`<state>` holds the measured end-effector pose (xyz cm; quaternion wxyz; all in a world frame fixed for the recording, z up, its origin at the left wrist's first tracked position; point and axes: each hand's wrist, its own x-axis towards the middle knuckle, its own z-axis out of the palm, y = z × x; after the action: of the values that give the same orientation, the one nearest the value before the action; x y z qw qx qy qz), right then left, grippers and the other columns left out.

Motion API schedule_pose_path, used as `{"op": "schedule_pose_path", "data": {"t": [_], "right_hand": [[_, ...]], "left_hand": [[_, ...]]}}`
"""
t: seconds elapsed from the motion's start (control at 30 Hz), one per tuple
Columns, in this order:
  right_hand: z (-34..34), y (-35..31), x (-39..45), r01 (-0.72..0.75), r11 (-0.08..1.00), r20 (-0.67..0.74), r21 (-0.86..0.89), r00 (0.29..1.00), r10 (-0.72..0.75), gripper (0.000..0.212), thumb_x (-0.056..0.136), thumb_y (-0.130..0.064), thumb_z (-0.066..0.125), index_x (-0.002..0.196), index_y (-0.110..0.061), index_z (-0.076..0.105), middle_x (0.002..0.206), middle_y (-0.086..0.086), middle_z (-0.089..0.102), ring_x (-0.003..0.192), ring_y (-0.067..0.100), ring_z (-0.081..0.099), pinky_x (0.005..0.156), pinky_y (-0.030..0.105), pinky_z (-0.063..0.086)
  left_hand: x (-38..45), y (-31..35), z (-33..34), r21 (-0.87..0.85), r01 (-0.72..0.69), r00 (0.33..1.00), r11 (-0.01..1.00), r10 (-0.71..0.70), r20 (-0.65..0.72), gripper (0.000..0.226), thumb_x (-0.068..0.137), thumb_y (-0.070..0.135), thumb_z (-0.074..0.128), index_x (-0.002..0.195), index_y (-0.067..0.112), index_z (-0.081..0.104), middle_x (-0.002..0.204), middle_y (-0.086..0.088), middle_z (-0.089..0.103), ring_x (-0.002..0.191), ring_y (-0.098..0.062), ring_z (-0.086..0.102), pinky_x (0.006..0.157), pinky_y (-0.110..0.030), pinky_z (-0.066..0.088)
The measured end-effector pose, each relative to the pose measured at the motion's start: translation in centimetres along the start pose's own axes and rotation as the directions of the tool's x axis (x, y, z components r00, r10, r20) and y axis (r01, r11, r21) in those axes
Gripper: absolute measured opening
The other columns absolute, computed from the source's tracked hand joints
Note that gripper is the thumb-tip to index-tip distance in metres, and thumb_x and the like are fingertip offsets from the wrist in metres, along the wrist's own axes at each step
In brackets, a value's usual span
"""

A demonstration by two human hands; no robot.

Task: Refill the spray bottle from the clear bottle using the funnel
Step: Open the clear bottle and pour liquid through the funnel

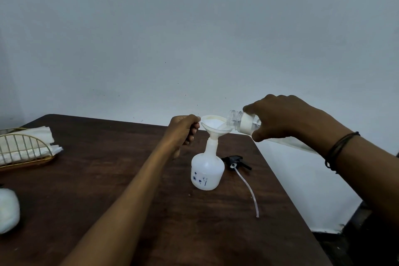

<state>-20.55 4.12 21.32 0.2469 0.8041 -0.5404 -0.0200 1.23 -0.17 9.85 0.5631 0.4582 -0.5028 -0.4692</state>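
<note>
The funnel [216,126] is seated in the neck of the spray bottle [207,170], which stands upright near the table's [108,179] right edge. Its rim is pinched by the left hand [183,129]. The clear bottle [246,124] is gripped by the right hand [282,116], tipped, mouth over the funnel. The spray head [235,161] with its tube is laid just beside the bottle. A napkin holder [23,149] is parked at the far left edge.
</note>
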Motion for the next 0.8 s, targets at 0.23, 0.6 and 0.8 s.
{"op": "schedule_pose_path", "data": {"t": [0.23, 0.6, 0.8], "right_hand": [[-0.3, -0.2, 0.2, 0.011, 0.998, -0.006, -0.061, 1.000, -0.011, 0.037, 0.072, -0.040, 0.071, 0.105, -0.027, 0.059, 0.077, -0.007, 0.047, 0.078, 0.024, 0.059, 0.052, 0.025, 0.027], [-0.8, -0.7, 0.8, 0.024, 0.992, -0.009, -0.122, 1.000, -0.025, 0.048, 0.073, -0.035, 0.071, 0.120, -0.031, 0.059, 0.094, -0.002, 0.056, 0.094, 0.024, 0.059, 0.067, 0.030, 0.035], [-1.3, -1.1, 0.6, 0.021, 0.980, -0.018, -0.196, 1.000, -0.025, 0.044, 0.078, -0.033, 0.068, 0.121, -0.032, 0.057, 0.095, -0.003, 0.054, 0.092, 0.023, 0.052, 0.073, 0.032, 0.033]], "left_hand": [[0.2, 0.0, -0.1, 0.007, -0.003, 1.000, 1.000, 0.003, 0.016, 0.029, 0.091, 0.026, 0.058, 0.064, 0.016, 0.055, 0.055, 0.004, 0.048, 0.043, -0.010, 0.038, 0.043, -0.022, 0.029], [0.4, -0.1, -0.2, 0.016, -0.005, 1.000, 1.000, 0.005, 0.026, 0.030, 0.091, 0.027, 0.057, 0.063, 0.017, 0.055, 0.056, 0.003, 0.049, 0.043, -0.011, 0.038, 0.043, -0.022, 0.029], [0.4, -0.2, -0.2, 0.011, -0.007, 1.000, 1.000, 0.006, 0.022, 0.030, 0.091, 0.027, 0.058, 0.062, 0.017, 0.054, 0.056, 0.003, 0.048, 0.044, -0.012, 0.037, 0.043, -0.022, 0.029]]}}
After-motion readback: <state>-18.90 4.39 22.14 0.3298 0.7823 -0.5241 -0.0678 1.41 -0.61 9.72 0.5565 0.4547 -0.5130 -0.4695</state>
